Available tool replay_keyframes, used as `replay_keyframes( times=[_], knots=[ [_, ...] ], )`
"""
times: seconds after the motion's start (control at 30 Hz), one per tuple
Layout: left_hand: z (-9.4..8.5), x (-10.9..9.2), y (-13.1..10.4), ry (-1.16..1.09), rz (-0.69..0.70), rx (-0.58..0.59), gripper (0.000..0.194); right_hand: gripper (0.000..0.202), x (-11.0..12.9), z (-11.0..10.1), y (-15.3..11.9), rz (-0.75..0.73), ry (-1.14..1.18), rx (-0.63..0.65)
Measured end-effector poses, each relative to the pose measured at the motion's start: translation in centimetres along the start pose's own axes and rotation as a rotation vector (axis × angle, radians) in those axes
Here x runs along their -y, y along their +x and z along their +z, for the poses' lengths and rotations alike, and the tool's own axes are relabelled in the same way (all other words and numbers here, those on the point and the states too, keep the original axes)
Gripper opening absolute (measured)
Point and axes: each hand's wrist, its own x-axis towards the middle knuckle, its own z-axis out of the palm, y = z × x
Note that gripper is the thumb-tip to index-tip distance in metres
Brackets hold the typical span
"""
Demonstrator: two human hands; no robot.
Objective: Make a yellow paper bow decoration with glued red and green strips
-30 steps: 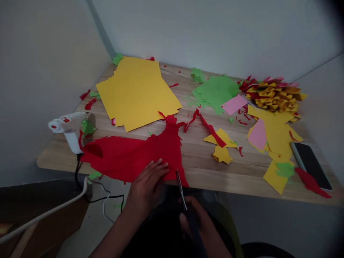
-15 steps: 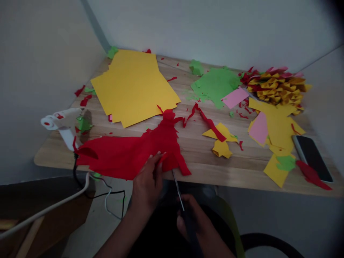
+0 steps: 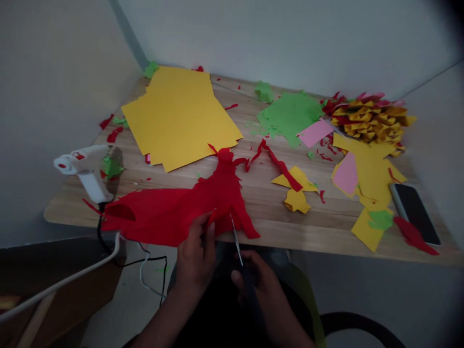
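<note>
A large red sheet (image 3: 163, 212), crumpled and ragged at the edges, lies along the table's front edge; whether it is paper or cloth I cannot tell. My left hand (image 3: 197, 251) pinches its near edge between thumb and fingers. Below and to the right, my right hand (image 3: 263, 282) is wrapped round the dark handles of a pair of scissors (image 3: 237, 241). Their metal blades point up and away from me, tips over the red sheet's lower right part. The handles are partly hidden by the fingers.
Yellow sheets (image 3: 184, 116) are stacked at the back left. A white glue gun (image 3: 89, 176) stands at the left edge, its cord hanging down. Green paper (image 3: 290, 116), yellow scraps (image 3: 297, 203), folded paper petals (image 3: 377, 121) and a phone (image 3: 416, 212) lie towards the right.
The scissors have moved up and slightly left, their tips now over the red sheet. My left hand has shifted a little left, still gripping the edge.
</note>
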Motion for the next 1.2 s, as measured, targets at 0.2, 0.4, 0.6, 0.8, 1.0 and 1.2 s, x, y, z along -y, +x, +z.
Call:
replay_keyframes(
  times=[0.2, 0.4, 0.6, 0.8, 1.0, 1.2],
  knots=[
    [0.0, -0.1, 0.0, -0.004, 0.001, 0.001, 0.030, 0.055, 0.0, 0.2, -0.3, -0.002, 0.032, 0.000],
    [-0.2, -0.3, -0.3, -0.039, -0.032, 0.030, 0.029, 0.054, 0.9, 0.2, -0.2, -0.053, -0.030, 0.009],
    [-0.5, -0.7, -0.3, -0.083, -0.095, 0.060, 0.034, 0.059, 0.7, 0.6, 0.8, -0.063, 0.018, -0.026],
    [-0.9, -0.9, 0.5, -0.138, -0.092, 0.053, 0.034, 0.058, -0.2, 0.6, 0.4, -0.087, -0.012, -0.037],
    [-1.5, -1.3, 0.0, -0.155, -0.113, 0.084, 0.034, 0.058, 0.1, 0.4, -0.3, -0.108, -0.074, -0.033],
    [-1.8, -1.6, -0.9, -0.149, -0.167, 0.142, 0.040, 0.064, -0.3, 0.8, 0.8, -0.103, 0.011, -0.081]
  ],
)
